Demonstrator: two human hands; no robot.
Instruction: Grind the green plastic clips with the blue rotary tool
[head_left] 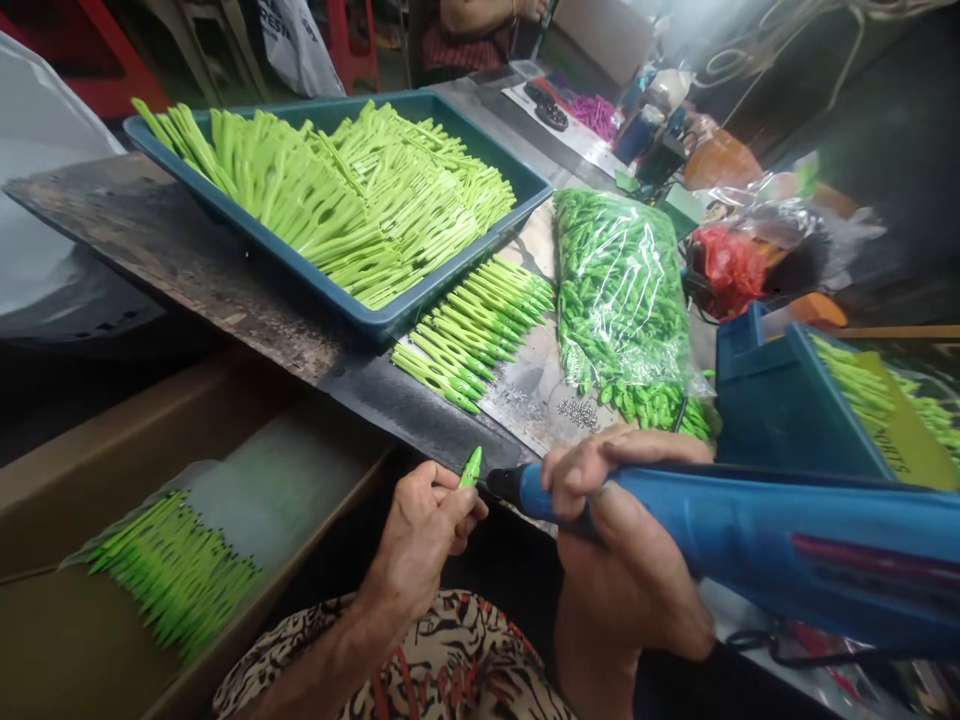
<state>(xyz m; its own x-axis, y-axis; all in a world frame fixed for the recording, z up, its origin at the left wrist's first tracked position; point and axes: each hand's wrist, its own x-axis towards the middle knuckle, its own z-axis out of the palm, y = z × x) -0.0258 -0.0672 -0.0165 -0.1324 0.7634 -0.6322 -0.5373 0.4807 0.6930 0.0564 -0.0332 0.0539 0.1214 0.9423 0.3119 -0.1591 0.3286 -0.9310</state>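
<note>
the left hand (420, 535) is curled with the thumb pressed against the fingers, pinching a small lime-green plastic piece (470, 467) that pokes up above the fingertips. the right hand (626, 530) is wrapped around a blue handheld tool (750, 530), and the tool's black nozzle (504, 485) ends just beside the pinched piece, pointing at it. below the hands is a patterned garment (390, 660).

just past them, on the dark worktop (225, 290), a neat row of green pieces (472, 335) lies side by side, beside a small scatter of metal beads (577, 412). a clear plastic bag (622, 300) packed with green pieces lies to the right of the row. behind the row, a teal tray (352, 300) holds a heap of long green pieces. to the left, a cardboard box (150, 500) holds more green pieces (176, 570) in a plastic sheet. a teal bin (787, 410) stands at the right, and a co-worker's forearm (472, 30) shows at the far end.
</note>
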